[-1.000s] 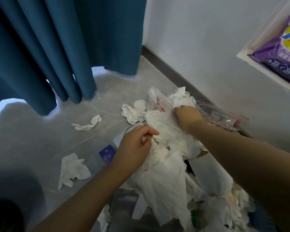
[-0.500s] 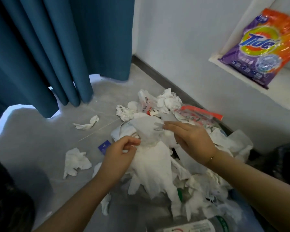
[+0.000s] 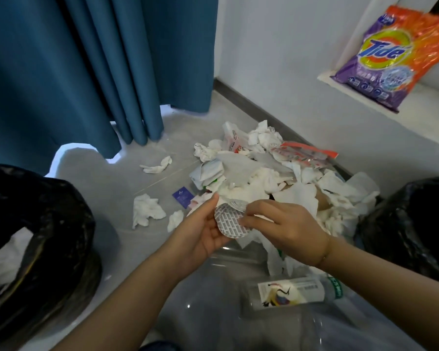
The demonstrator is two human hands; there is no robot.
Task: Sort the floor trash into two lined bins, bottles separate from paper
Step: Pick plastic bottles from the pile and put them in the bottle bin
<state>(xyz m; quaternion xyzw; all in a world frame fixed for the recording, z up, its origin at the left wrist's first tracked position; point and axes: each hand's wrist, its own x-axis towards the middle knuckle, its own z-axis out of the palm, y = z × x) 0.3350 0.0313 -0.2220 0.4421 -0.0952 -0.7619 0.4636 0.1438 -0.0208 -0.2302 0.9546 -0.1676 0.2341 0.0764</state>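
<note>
The left hand (image 3: 200, 234) cradles a round foil seal (image 3: 230, 220) on curled fingers, and the right hand (image 3: 284, 231) pinches its right edge above the paper pile (image 3: 276, 183). The seal looks feather-light, thin and easily creased, so an edge pinch should do. A clear plastic bottle (image 3: 294, 292) lies nearer; black-lined bins stand left (image 3: 48, 224) and right (image 3: 411, 224).

Open grey floor (image 3: 107, 188) is found between the left lined bin (image 3: 48, 224) and the paper heap (image 3: 276, 178), broken by loose tissues (image 3: 147, 210). Right passage is narrowed by the right bin (image 3: 411, 224); a bottle (image 3: 294, 291) lies near.
</note>
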